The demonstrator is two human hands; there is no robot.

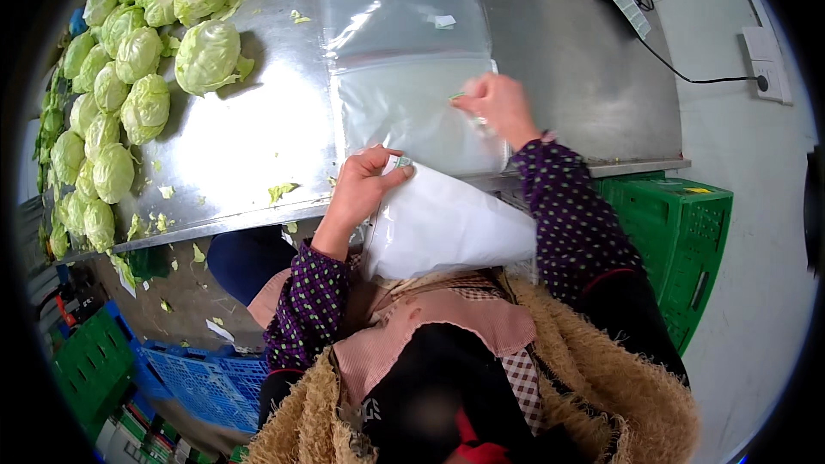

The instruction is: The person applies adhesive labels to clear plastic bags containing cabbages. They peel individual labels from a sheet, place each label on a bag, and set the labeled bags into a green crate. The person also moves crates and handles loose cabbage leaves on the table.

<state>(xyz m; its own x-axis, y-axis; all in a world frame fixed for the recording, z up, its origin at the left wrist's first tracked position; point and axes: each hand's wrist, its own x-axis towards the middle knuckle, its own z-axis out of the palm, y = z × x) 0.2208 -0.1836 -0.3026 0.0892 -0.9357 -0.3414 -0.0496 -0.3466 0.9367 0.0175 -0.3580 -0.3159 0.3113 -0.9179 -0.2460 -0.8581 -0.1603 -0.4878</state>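
My left hand (365, 193) is closed on the upper corner of a white sheet (455, 219), thumb on top, next to a small green-printed patch. The sheet hangs over the table's front edge against my lap. My right hand (503, 107) is pinched on a small green-edged piece that looks like a label, slightly blurred, above the clear plastic bags (378, 107). These bags lie flat on the metal table in front of me. A small white label (444, 22) sits on the farther bag.
Many pale green cabbages (142, 56) are piled on the table's left, with leaf scraps around. A green crate (662, 232) stands right of the table. A blue crate (202, 378) is at lower left. A black cord (687, 79) runs to a wall socket.
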